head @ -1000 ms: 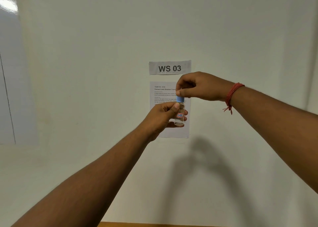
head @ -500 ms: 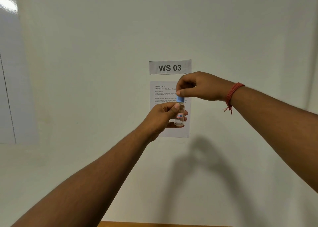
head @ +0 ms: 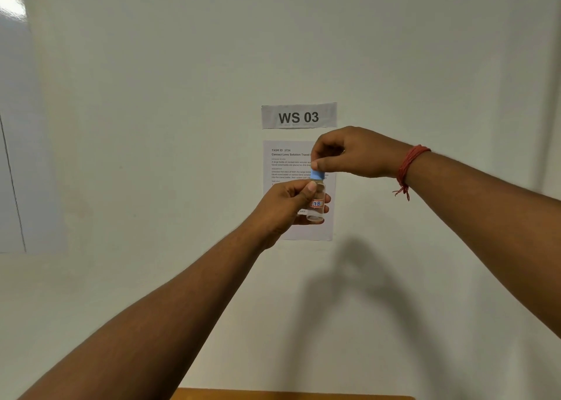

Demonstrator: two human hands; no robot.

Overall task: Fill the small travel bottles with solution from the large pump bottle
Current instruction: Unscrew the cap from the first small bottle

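A: Where is the bottle?

B: The bottle (head: 316, 201) is held up in the air in front of the sheet (head: 299, 190) taped to the wall (head: 151, 126), upright, just under the "WS 03" sign (head: 299, 116). It is small and clear, with a red-edged label (head: 317, 203) on it that seems to read "7B", though the writing is too small to be sure.

A: Who holds it?

B: The left hand (head: 287, 204). Its grip is curled round the glass body, thumb on the near side up by the neck, fingertips showing past the bottle on the far side.

A: And the right hand?

B: The right hand (head: 355, 152) comes in from above the bottle. Its grip pinches the blue cap (head: 317, 175), which sits on the bottle's neck, tilted a little. A red thread band (head: 409, 166) is tied round that wrist.

A: Anything inside the bottle?

B: I cannot tell; the glass looks clear against the sheet.

A: What else is around the sheet?

B: Below it the arms throw a shadow (head: 358, 293) on the wall. Farther down, at the bottom edge of the view, a strip of wooden worktop (head: 288, 394) shows.
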